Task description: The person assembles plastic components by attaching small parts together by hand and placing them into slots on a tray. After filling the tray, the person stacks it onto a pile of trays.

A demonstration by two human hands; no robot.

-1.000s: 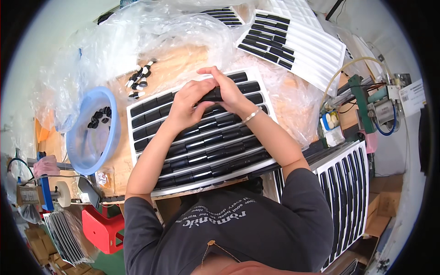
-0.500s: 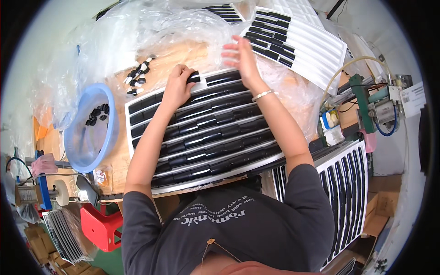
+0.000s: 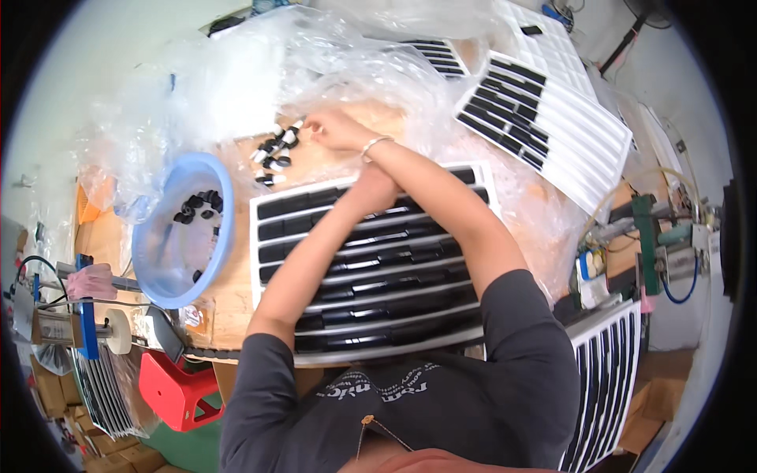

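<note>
Black-and-white caps (image 3: 274, 147) are piled on the table (image 3: 233, 319), the right hand (image 3: 333, 130) curled just beside them. The left hand (image 3: 377, 190) is placed over a tray (image 3: 255, 244) of black tubes (image 3: 367, 320); neither grip can be told.

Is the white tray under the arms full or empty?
Not empty: black pieces line the tray; whether full, cannot tell: arms hide parts.

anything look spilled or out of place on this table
Possibly the small black and white parts, lying scattered on the bare tabletop outside the blue basin. The half-filled tray also sits askew to the nearer tray.
</note>
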